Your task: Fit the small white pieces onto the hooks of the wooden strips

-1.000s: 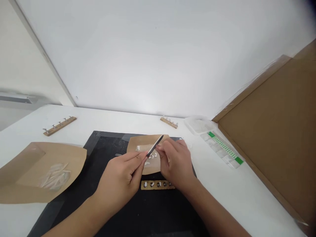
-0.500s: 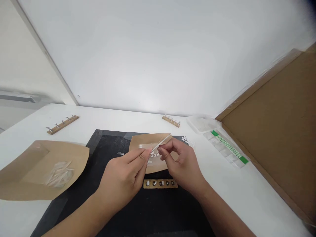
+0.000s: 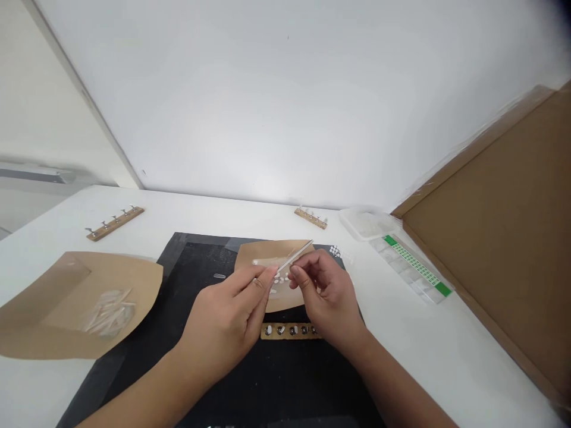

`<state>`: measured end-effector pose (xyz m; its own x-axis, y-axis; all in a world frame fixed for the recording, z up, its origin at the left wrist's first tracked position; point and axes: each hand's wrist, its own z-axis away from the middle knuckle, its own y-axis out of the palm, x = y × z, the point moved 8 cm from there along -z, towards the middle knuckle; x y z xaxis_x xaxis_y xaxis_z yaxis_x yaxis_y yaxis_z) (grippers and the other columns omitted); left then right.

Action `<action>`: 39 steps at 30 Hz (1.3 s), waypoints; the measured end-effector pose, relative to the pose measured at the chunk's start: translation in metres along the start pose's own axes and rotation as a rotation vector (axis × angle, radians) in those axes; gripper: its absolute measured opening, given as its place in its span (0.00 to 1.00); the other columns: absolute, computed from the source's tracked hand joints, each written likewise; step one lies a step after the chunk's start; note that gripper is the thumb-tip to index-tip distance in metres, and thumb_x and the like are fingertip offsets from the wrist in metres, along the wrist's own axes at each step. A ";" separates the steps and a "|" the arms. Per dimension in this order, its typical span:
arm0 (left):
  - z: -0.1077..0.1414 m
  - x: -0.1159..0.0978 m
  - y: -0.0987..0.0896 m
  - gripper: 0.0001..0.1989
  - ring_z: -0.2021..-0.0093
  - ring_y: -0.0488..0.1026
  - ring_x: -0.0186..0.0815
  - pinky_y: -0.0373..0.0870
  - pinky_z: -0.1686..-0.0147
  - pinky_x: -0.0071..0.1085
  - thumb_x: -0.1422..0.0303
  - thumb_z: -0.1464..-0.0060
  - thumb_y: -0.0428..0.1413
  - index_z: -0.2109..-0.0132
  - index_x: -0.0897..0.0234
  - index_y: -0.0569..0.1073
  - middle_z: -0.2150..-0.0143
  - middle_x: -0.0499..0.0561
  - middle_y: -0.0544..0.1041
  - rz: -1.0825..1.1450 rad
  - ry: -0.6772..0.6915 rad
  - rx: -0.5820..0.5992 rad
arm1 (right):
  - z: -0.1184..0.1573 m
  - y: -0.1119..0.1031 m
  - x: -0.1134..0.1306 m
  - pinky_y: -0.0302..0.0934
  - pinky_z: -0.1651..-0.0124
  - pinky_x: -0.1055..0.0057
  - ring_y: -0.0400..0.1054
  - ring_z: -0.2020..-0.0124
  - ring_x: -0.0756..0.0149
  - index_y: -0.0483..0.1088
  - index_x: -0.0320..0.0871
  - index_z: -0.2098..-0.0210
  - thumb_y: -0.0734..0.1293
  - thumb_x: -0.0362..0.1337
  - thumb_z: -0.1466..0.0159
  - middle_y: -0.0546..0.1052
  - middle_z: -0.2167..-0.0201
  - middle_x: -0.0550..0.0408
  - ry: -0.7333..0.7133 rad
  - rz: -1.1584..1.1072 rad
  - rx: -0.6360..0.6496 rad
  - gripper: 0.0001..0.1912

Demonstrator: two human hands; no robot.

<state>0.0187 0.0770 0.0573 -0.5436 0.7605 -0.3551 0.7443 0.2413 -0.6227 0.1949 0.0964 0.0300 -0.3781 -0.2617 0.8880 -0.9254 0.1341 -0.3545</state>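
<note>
In the head view, my left hand (image 3: 234,303) pinches a thin, pale, straight stick (image 3: 295,255) between thumb and fingertips. The stick slants up to the right over a brown paper sheet (image 3: 250,252) that bears several small white pieces. Just right of the stick is my right hand (image 3: 328,291), its thumb and forefinger pressed together; whatever they pinch is too small to make out. A wooden strip (image 3: 276,334) with several round metal holders lies below the hands, its right end partly covered by my right hand.
A black mat (image 3: 267,380) covers the table's middle. At left, a brown paper sheet (image 3: 134,261) carries a pile of clear plastic slivers (image 3: 109,312). More wooden strips with metal stands (image 3: 115,223) lie behind. A green-marked clear case (image 3: 417,267) and a cardboard panel (image 3: 491,238) are right.
The stick's tip has shifted slightly right and up. My right hand's fingers have moved a little right, and its other fingers have loosened somewhat. The view has shifted slightly.
</note>
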 end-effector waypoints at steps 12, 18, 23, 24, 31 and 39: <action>0.000 0.009 0.005 0.17 0.52 0.84 0.38 0.83 0.47 0.35 0.74 0.30 0.55 0.39 0.61 0.77 0.46 0.55 0.83 0.119 -0.101 0.017 | -0.002 0.006 0.002 0.74 0.60 0.68 0.79 0.66 0.66 0.73 0.45 0.59 0.71 0.43 0.28 0.82 0.66 0.55 0.056 -0.283 0.022 0.08; 0.001 0.012 0.007 0.17 0.52 0.83 0.38 0.82 0.48 0.34 0.74 0.29 0.54 0.38 0.59 0.77 0.46 0.54 0.83 0.141 -0.117 0.022 | -0.002 0.006 0.001 0.69 0.71 0.71 0.77 0.70 0.66 0.76 0.45 0.61 0.75 0.46 0.32 0.83 0.67 0.53 0.137 -0.337 0.040 0.11; 0.000 0.017 0.007 0.17 0.52 0.82 0.37 0.81 0.49 0.33 0.74 0.29 0.54 0.39 0.58 0.78 0.47 0.53 0.83 0.141 -0.130 -0.007 | -0.002 -0.001 0.002 0.60 0.80 0.74 0.70 0.77 0.70 0.76 0.45 0.60 0.76 0.48 0.34 0.82 0.68 0.53 0.173 -0.345 0.055 0.13; 0.000 0.018 0.007 0.17 0.52 0.82 0.37 0.81 0.48 0.34 0.74 0.29 0.54 0.39 0.58 0.78 0.47 0.53 0.83 0.142 -0.132 -0.011 | -0.002 -0.002 0.003 0.61 0.79 0.73 0.71 0.76 0.70 0.76 0.45 0.61 0.76 0.47 0.34 0.82 0.68 0.53 0.174 -0.344 0.060 0.13; -0.002 0.020 0.008 0.15 0.53 0.82 0.38 0.81 0.49 0.33 0.72 0.29 0.53 0.41 0.61 0.80 0.49 0.55 0.84 0.149 -0.135 -0.027 | -0.004 -0.010 0.007 0.74 0.60 0.66 0.77 0.63 0.63 0.78 0.45 0.65 0.78 0.43 0.36 0.81 0.64 0.53 0.072 -0.330 0.044 0.09; 0.002 0.019 0.012 0.15 0.52 0.82 0.38 0.81 0.48 0.34 0.73 0.29 0.54 0.40 0.60 0.79 0.48 0.55 0.83 0.192 -0.150 0.006 | -0.007 -0.014 0.004 0.73 0.58 0.65 0.77 0.63 0.62 0.77 0.45 0.62 0.75 0.43 0.32 0.81 0.66 0.54 0.024 -0.199 0.054 0.08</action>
<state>0.0169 0.0928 0.0417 -0.4444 0.6939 -0.5666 0.8374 0.0970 -0.5380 0.2070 0.0999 0.0405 -0.1879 -0.2552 0.9485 -0.9820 0.0301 -0.1864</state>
